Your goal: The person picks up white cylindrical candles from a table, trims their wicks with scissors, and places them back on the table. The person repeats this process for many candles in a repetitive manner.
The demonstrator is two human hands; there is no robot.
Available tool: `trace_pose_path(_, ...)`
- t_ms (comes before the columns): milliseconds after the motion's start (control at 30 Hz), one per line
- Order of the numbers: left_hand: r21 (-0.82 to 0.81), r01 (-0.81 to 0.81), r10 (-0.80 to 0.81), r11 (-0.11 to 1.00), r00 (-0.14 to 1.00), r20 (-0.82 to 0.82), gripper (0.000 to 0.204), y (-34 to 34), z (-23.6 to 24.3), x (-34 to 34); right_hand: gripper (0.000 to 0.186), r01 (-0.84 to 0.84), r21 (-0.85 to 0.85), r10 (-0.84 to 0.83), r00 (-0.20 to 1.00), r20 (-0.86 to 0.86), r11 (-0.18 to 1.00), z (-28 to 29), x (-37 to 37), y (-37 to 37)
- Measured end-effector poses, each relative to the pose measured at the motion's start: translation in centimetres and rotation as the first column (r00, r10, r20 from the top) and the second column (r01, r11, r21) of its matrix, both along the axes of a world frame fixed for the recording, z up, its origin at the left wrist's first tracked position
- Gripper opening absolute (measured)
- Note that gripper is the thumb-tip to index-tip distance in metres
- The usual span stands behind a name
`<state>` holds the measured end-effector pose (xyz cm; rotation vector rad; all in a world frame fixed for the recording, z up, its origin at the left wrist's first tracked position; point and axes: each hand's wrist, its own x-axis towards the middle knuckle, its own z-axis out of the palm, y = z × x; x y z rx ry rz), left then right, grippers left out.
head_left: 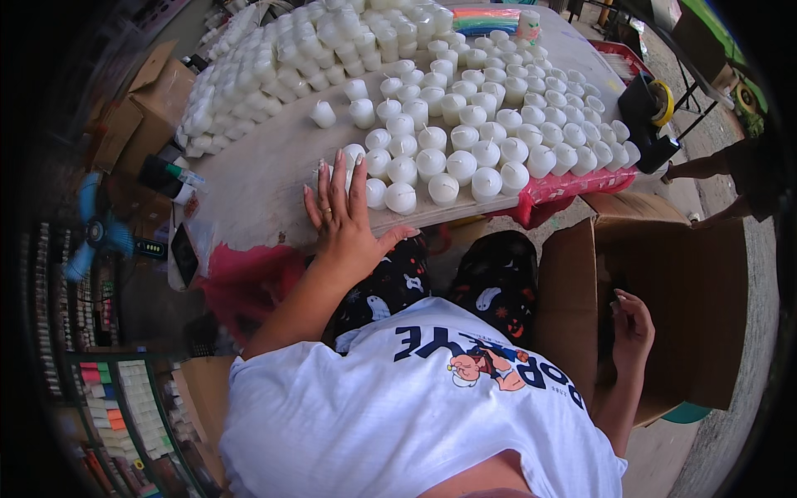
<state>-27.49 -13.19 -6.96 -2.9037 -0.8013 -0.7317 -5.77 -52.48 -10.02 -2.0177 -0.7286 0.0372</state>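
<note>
My left hand [344, 232] rests with fingers extended at the table's front edge, its fingertips against small white wicked candles [402, 197] at the left end of a loose group. The candles directly behind those fingers are partly hidden. My right hand [633, 328] is low on the right, over an open cardboard box [681, 266], with thumb and fingers curled together; whatever may be between them is too small to make out. More upright candles [486, 153] cover much of the table [257, 191] ahead of me.
Stacked wrapped candles [299, 50] fill the back left. A tape dispenser [643, 108] sits at the right edge, above pink plastic [548, 189]. A fan [104, 224], phone [184, 257] and cartons [145, 100] are at left. Another person's legs [735, 178] show at right.
</note>
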Motion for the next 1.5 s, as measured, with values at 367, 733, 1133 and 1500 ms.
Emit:
trace_pose_path(367,0.144,0.065,-0.081,0.987,0.991,0.108,0.056,2.7,-3.3,-0.7,0.016,-0.085,-0.037,0.088,0.993,0.077,0.996,-0.2,-1.0,1.7)
trace_pose_path(733,0.301,0.441,-0.483,0.846,0.872,0.08,0.068,-2.9,-1.6,5.9,0.018,-0.089,-0.059,0.094,0.991,0.09,0.994,0.2,-1.1,1.6)
trace_pose_path(1133,0.266,0.477,-0.436,0.838,0.877,-0.2,0.067,-2.7,-1.9,11.7,0.022,-0.071,-0.074,0.083,0.982,0.172,0.995,-0.3,-0.1,0.6)
trace_pose_path(1500,0.252,0.474,-0.429,0.844,0.878,-0.214,0.064,-1.9,-1.1,12.0,0.019,-0.082,-0.057,0.09,0.981,0.172,0.995,0.3,-0.8,1.0)
